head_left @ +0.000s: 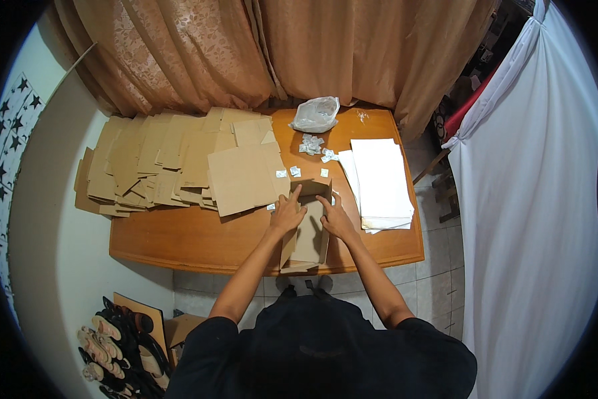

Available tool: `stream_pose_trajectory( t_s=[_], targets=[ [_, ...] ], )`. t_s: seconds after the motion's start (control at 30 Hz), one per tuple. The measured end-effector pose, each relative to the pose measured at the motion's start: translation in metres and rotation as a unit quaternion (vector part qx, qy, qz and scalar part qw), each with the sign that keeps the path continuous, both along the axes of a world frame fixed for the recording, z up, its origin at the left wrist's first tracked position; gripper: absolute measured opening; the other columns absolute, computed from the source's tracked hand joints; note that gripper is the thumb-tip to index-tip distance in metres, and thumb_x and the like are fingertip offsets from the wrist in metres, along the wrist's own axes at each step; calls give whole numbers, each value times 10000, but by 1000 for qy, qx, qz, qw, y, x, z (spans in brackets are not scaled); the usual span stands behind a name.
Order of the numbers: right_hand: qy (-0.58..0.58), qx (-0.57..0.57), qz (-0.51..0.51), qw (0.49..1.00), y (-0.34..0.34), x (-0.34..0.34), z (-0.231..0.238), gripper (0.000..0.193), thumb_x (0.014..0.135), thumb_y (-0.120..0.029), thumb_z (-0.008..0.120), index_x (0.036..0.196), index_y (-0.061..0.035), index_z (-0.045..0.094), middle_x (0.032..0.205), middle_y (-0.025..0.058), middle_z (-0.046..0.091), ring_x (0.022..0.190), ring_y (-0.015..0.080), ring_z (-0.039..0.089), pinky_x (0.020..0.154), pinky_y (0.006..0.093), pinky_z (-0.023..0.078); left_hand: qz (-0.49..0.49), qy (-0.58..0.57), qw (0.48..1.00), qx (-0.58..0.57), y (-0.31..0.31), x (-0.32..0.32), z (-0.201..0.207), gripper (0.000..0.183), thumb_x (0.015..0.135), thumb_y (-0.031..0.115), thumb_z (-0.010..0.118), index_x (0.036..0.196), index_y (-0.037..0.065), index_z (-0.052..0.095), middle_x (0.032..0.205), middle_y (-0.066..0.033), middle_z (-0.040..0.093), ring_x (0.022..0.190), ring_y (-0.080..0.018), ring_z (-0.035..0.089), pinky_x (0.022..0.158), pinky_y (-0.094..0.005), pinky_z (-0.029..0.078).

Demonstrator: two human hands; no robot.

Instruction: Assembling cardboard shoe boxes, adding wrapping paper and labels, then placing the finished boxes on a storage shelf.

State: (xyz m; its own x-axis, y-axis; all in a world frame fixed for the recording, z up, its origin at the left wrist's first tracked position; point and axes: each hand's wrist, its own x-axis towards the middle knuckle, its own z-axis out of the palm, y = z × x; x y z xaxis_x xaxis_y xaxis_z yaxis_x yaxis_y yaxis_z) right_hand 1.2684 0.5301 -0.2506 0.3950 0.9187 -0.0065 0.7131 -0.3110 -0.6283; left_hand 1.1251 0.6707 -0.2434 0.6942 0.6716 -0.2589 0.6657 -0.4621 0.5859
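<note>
An open-topped brown cardboard box [308, 241] stands at the table's front edge, its long walls running away from me. My left hand [289, 213] is closed over the left wall near the far corner, index finger stretched forward and thumb toward the inside. On the opposite wall, my right hand [337, 218] grips in much the same way, its index finger pointing at the far panel. Part of each hand's fingers is hidden behind the cardboard. Just beyond the box lie a few small white packets [295, 171].
Overlapping flat cardboard pieces [159, 159] cover the left of the wooden table [179, 236]. White sheets [382, 183] are stacked at right. A plastic bag [315, 114] stands at the back near a packet heap [311, 144]. Shoes [122, 342] hang at lower left.
</note>
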Motion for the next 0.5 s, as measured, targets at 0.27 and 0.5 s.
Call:
stream_pose_trajectory(
  t_s=[0.27, 0.5],
  targets=[
    [4, -27, 28, 999, -30, -27, 5, 1008, 768, -469, 797, 1571, -195, 254, 1536, 411, 158, 1290, 576, 457, 1055, 529, 466, 14, 91, 995, 26, 27, 22, -17, 1028, 821, 654, 662, 1605, 398, 49, 1350, -298, 437, 1137, -528, 561, 937, -613, 491],
    [3, -118, 41, 992, -51, -59, 36, 1454, 473, -710, 885, 1601, -166, 147, 1559, 419, 86, 1276, 605, 453, 1024, 567, 476, 24, 108, 992, 65, 18, 32, -8, 1125, 783, 784, 608, 1616, 341, -3, 1295, -296, 498, 1098, -501, 608, 894, -586, 518]
  ],
)
